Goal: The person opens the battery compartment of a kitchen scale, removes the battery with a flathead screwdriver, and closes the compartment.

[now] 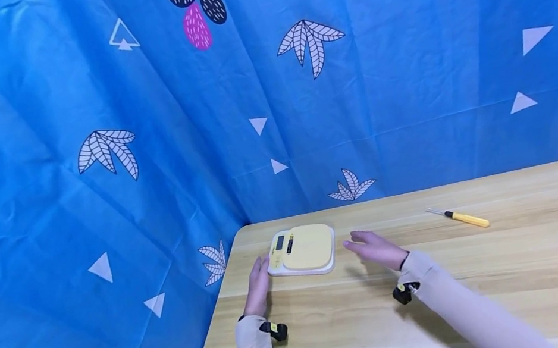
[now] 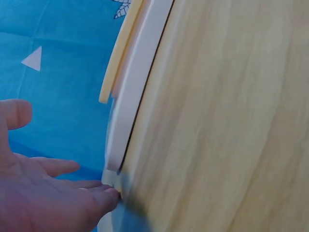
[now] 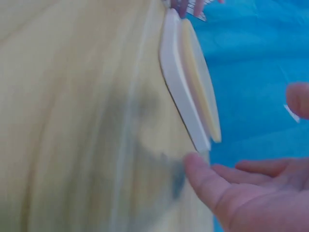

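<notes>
A yellow and white kitchen scale lies flat on the wooden table near its far left corner, display on its left side. My left hand is at the scale's left edge, fingers extended; in the left wrist view the fingertips are close to the end of the white base. To the right of the scale, my right hand hovers over the table with a gap between it and the scale, palm turned inward and fingers loosely stretched. Neither hand grips anything.
A screwdriver with a yellow handle lies farther right on the table. Blue patterned cloth hangs behind the table and along its left side. Each wrist wears a small black camera.
</notes>
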